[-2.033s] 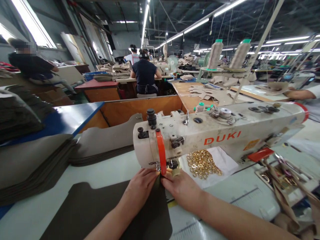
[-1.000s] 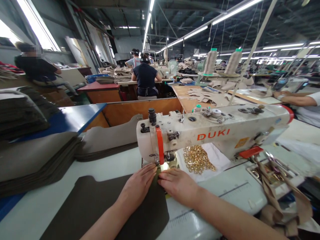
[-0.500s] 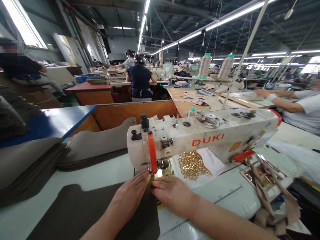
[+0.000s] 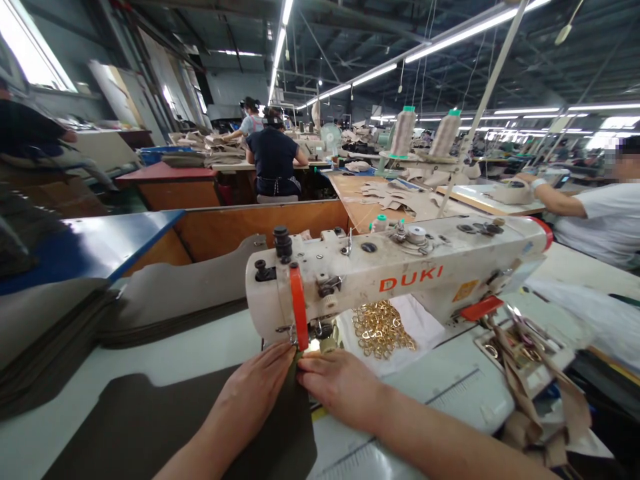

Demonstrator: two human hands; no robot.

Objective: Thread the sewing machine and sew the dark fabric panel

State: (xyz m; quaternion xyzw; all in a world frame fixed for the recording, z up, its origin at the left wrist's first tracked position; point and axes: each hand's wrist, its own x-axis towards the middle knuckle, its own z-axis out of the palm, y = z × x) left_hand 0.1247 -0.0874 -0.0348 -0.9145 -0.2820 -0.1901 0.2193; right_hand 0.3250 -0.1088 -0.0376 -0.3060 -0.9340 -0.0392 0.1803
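Observation:
A dark grey-brown fabric panel (image 4: 165, 420) lies flat on the pale sewing table, its edge under the needle area of a white sewing machine (image 4: 350, 273) with a red guard. My left hand (image 4: 257, 383) rests on the panel just left of the needle, fingers together and pressed down on the fabric. Right of the needle, my right hand (image 4: 343, 387) has its fingers curled together at the panel's edge, close to the left fingertips. The hands hide the exact spot under the needle.
Stacks of cut panels (image 4: 175, 293) lie at the left. Gold metal rings (image 4: 383, 330) sit on white sheeting behind the machine arm. A tray (image 4: 520, 353) with straps and tools is at the right. Thread cones (image 4: 403, 133) stand behind. Other people sit at stations further off.
The view has shifted slightly, so the machine and hands appear a little further left. Both hands keep nearly the same place at the needle. The person at the right has moved an arm.

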